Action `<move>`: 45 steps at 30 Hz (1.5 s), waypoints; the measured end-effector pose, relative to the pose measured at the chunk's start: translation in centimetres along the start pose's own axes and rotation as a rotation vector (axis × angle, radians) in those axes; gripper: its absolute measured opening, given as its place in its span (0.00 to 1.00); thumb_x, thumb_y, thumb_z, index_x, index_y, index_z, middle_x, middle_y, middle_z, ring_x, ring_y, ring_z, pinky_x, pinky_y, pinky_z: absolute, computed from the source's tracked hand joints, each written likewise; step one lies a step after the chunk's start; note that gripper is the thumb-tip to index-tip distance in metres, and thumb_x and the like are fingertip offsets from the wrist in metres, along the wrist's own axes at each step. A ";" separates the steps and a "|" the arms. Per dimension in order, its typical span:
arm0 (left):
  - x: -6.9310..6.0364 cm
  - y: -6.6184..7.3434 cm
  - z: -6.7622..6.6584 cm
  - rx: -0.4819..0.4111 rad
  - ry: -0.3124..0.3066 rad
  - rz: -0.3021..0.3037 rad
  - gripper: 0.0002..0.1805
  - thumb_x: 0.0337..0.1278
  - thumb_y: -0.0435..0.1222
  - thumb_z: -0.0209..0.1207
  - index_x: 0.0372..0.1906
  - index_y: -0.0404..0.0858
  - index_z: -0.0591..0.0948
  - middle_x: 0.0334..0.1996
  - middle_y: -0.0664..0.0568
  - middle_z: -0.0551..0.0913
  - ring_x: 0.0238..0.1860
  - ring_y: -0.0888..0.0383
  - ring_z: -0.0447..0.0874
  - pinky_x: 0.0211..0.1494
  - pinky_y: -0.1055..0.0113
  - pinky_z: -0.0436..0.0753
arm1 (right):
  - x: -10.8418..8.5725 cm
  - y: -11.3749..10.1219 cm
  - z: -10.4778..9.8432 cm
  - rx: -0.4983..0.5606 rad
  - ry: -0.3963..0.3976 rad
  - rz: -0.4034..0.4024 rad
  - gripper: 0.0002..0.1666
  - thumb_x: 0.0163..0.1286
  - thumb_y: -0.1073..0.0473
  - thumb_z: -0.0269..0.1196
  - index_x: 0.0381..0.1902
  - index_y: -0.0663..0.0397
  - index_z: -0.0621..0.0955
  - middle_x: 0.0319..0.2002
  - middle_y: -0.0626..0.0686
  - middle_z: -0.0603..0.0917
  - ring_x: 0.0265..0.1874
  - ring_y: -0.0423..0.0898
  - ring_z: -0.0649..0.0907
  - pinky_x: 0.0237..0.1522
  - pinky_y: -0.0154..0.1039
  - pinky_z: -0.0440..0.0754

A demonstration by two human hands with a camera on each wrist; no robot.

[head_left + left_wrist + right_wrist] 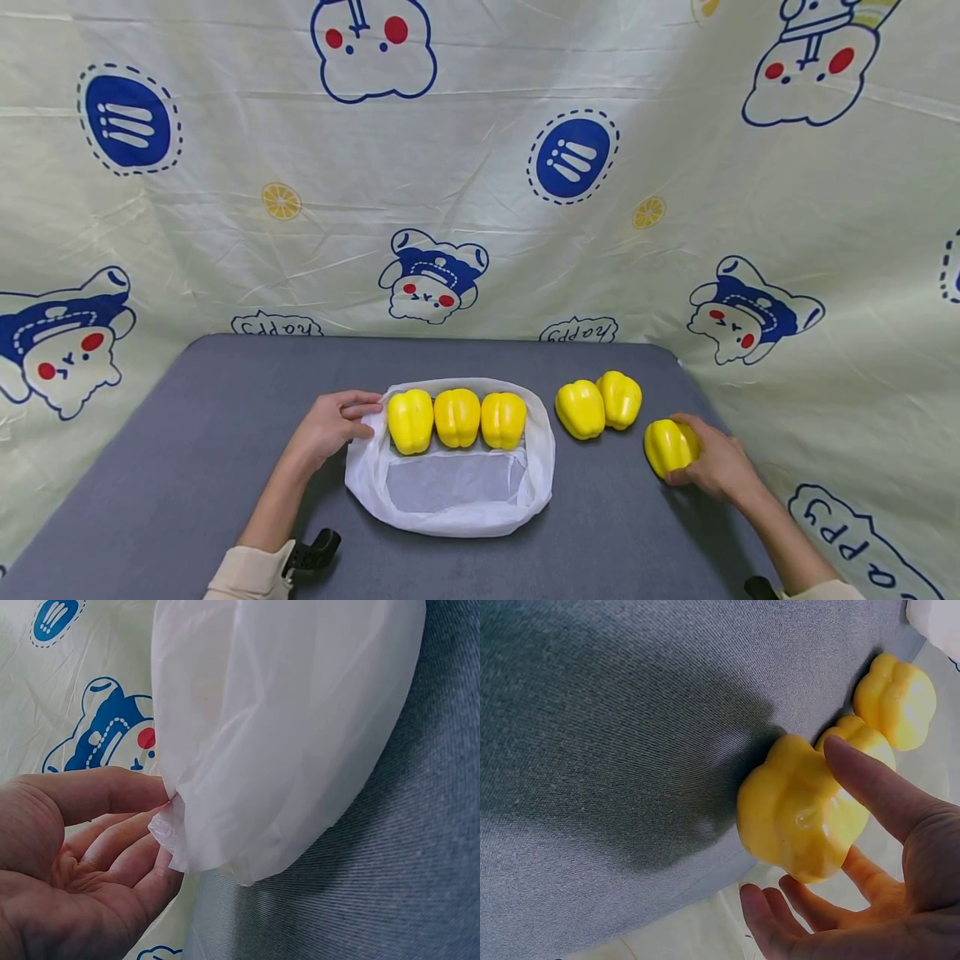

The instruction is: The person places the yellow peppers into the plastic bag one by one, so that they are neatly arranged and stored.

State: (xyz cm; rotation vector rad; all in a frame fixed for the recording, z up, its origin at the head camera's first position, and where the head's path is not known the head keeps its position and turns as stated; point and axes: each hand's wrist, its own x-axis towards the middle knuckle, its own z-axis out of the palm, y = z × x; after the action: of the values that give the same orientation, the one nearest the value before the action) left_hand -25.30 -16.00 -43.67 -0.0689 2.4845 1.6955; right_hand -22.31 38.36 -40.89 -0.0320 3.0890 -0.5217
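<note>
A white plastic bag (450, 523) lies on the table with its mouth spread wide, and three yellow bell peppers (457, 418) sit in a row along its far side. At the bag's left edge, my left hand (333, 429) pinches the rim; the left wrist view shows the gathered plastic (169, 829) between thumb and fingers. Over on the right, my right hand (716, 458) grips a yellow bell pepper (670, 448) from its right side, thumb and fingers around it. Two more yellow bell peppers (580, 409) stand touching each other between that hand and the bag.
The grey table (187, 467) ends at a back edge against a patterned curtain (480, 167), which also hangs along both sides. A black wrist strap (318, 550) is on my left forearm.
</note>
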 end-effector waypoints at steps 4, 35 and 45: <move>0.0 0.0 0.0 0.002 0.003 0.001 0.27 0.53 0.23 0.64 0.62 0.36 0.82 0.55 0.45 0.87 0.64 0.44 0.80 0.59 0.54 0.83 | 0.1 0.0 -0.1 0.001 -0.012 0.017 0.56 0.43 0.55 0.81 0.68 0.66 0.68 0.60 0.77 0.74 0.49 0.67 0.76 0.52 0.66 0.66; 0.0 0.0 0.2 0.012 0.016 -0.013 0.27 0.53 0.22 0.64 0.61 0.36 0.82 0.55 0.44 0.88 0.64 0.44 0.80 0.62 0.51 0.82 | 0.2 -0.2 0.1 0.013 0.012 0.057 0.57 0.42 0.51 0.81 0.66 0.66 0.68 0.55 0.75 0.77 0.44 0.63 0.78 0.44 0.60 0.76; 0.0 0.1 0.1 0.010 0.016 -0.005 0.27 0.53 0.22 0.64 0.61 0.36 0.82 0.54 0.44 0.88 0.63 0.44 0.81 0.59 0.55 0.84 | 0.6 -1.1 -0.2 0.026 0.022 0.079 0.58 0.44 0.47 0.80 0.68 0.66 0.66 0.57 0.74 0.75 0.46 0.65 0.76 0.45 0.62 0.76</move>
State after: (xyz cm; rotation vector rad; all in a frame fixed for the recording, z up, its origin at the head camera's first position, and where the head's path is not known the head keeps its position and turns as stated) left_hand -25.34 -15.90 -43.66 -0.0885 2.5016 1.6871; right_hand -22.86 37.33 -40.38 0.0966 3.0889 -0.5627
